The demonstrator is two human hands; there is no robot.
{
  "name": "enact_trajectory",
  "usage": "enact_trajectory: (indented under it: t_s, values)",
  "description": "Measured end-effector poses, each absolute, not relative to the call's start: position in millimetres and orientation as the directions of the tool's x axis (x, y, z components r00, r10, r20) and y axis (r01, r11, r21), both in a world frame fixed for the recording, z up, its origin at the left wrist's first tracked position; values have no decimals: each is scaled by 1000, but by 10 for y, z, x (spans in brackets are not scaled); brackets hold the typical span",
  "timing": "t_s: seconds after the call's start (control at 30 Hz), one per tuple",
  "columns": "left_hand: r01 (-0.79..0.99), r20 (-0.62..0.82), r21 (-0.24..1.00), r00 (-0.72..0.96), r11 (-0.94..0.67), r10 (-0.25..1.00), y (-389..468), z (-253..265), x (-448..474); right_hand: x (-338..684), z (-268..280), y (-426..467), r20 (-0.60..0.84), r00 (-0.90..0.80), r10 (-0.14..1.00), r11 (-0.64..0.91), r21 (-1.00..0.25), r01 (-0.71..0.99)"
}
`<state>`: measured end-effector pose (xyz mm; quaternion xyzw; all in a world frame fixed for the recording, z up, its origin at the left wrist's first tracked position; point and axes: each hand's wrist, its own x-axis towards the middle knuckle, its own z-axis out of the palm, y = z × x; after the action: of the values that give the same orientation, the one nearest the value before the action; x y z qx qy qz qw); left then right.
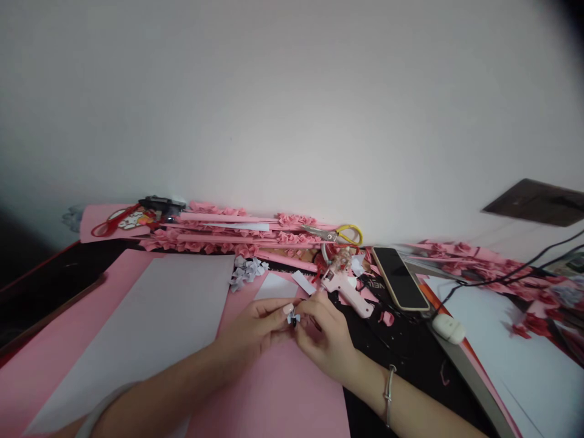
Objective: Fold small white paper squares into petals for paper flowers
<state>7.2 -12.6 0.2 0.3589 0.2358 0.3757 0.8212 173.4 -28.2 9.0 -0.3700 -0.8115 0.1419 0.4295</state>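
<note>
Between the fingertips of both hands is a small pale-blue folded paper flower (292,317). My left hand (262,322) pinches it from the left, thumb on top. From the right, the fingers of my right hand (325,331) close on its other side. Both hands hover over a sheet of pink paper (274,395). Just beyond them lies a cluster of similar pale-blue paper flowers (247,271). A pink hot glue gun (349,292) rests behind my right hand, with small white paper strips (303,282) beside it.
Scissors (335,233) with yellow handles lie on pink paper-flower stems (228,234) along the wall. To the right are a phone (400,278), a white earbud case (448,328), a black cable (497,281) and white sheets (524,359). A large white sheet (146,328) covers the left.
</note>
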Motion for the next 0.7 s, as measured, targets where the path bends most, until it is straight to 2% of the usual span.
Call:
enact_trajectory:
  t_s: [0.23, 0.4, 0.6, 0.7]
  values:
    - [-438, -242, 740, 536, 511, 809, -124, 49, 81, 1750, 90, -292, 573, -402, 715, 693, -501, 518]
    - [-433, -222, 755, 538, 493, 813, -129, 48, 91, 1757, 74, -301, 571, -427, 702, 704, -460, 542]
    - [-395, -201, 796, 543, 459, 815, -123, 29, 98, 1730, 81, -348, 580, -482, 656, 716, -278, 640]
    - [-354, -207, 826, 534, 439, 820, -126, 61, 98, 1709, 86, -376, 572, -470, 672, 697, -275, 662]
